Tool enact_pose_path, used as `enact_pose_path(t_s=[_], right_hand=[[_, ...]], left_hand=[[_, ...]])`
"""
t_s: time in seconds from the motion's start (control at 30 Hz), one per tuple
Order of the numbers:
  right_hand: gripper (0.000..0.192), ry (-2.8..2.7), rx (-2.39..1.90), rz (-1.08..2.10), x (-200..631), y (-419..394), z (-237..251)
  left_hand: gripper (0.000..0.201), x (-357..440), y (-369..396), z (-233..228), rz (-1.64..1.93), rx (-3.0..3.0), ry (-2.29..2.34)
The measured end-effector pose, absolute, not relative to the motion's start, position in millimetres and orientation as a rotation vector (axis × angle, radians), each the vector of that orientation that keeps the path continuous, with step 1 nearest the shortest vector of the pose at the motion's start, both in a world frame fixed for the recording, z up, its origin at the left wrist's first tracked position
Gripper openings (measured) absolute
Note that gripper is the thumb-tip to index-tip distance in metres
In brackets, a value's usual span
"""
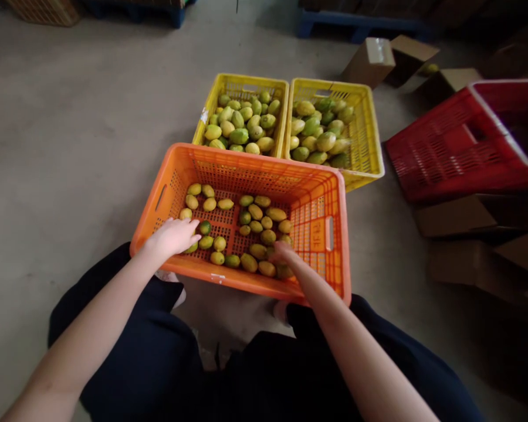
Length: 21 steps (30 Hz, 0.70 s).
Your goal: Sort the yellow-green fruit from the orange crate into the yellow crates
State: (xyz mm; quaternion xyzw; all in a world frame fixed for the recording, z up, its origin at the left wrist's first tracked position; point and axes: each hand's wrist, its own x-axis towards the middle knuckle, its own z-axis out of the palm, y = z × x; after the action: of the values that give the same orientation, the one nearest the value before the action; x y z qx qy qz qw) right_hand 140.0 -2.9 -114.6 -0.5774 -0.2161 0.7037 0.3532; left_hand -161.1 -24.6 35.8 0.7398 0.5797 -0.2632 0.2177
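An orange plastic crate (246, 285) stands tilted in front of my knees, with several oval yellow-green fruits (249, 262), like lemons, spread over its slotted floor. My left hand (176, 235) reaches over the crate's left side, fingers stretched out and thumb apart. It is just above fruits at the left, partly covering them, beside a darker green fruit (205, 227). On the right, my right hand (284, 253) is down among the fruits near the crate's right half. Its fingers are blurred and partly hidden, so whether it grips a fruit does not show.
Two yellow crates (287, 117) of larger-looking green-yellow fruits stand right behind the orange one. At the right are a red crate (435, 146) and open cardboard boxes (455, 214). Blue pallets (361, 26) lie at the back on the concrete floor (70, 129).
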Motion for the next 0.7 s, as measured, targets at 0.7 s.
enact_pose_path(t_s=[0.7], right_hand=[[0.022, -0.01, -0.829, 1.722, 146, -45, 95]], left_hand=[[0.042, -153, -28, -30, -0.525, 1.789, 1.387]])
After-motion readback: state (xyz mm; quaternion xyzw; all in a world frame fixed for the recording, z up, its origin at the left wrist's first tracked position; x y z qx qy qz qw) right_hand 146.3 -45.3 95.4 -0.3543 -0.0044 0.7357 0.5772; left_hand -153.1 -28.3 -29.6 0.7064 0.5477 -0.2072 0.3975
